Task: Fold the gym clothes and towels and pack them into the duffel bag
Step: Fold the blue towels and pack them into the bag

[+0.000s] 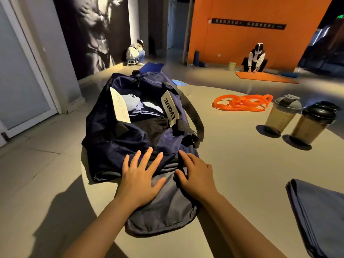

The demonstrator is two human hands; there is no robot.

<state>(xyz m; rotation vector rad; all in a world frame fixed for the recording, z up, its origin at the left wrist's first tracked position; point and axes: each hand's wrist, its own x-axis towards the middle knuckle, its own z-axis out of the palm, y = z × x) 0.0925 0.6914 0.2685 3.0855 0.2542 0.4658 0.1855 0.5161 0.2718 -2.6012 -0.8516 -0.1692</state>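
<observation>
A navy duffel bag (111, 138) lies open on the floor in front of me. Inside it I see light blue folded clothing (135, 106) and a dark garment (150, 125). My left hand (141, 177) lies flat with spread fingers on the near end of the bag. My right hand (195, 175) rests beside it on the same end, its fingers bent over the fabric fold near the zipper. A folded dark blue towel (316, 216) lies on the floor at the lower right, apart from both hands.
Two shaker bottles (283, 114) (314, 123) stand to the right, with orange resistance bands (242, 104) behind them. A glass door (20, 75) is at the left. Two people crouch far back, one on an orange mat (266, 77).
</observation>
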